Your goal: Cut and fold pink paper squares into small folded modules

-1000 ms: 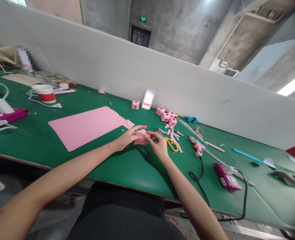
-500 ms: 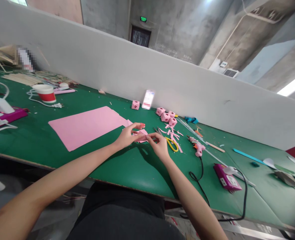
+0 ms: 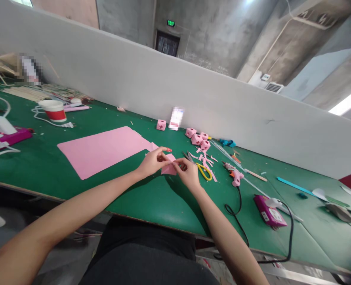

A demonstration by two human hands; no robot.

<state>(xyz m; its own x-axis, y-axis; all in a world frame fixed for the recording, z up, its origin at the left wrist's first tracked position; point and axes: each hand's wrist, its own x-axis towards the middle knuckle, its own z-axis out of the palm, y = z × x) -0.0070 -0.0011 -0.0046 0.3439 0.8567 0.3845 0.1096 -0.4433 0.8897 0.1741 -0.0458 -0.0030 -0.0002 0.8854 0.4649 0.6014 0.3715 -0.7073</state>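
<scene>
A small piece of pink paper point(image 3: 169, 170) is pinched between the fingertips of my left hand point(image 3: 153, 161) and my right hand point(image 3: 188, 171), just above the green table. Both hands meet at its upper part, and a flat flap hangs below the fingers. Its exact folds are partly hidden by my fingertips. Left of my hands lies a large pink sheet point(image 3: 104, 152). Beside my right hand are scissors with yellow handles point(image 3: 204, 171) and thin pink paper scraps point(image 3: 206, 160). Several folded pink paper shapes point(image 3: 197, 139) with dark red diamond openings sit behind them.
A pink glue gun point(image 3: 236, 176) with a black cord lies to the right, near a purple power strip point(image 3: 270, 211). A phone point(image 3: 176, 118) leans on the grey partition point(image 3: 128, 75). A paper cup point(image 3: 54, 111) and another purple strip point(image 3: 18, 138) are at left.
The small paper has turned in my fingers, so more of its flat face shows below them. Both hands have shifted only slightly.
</scene>
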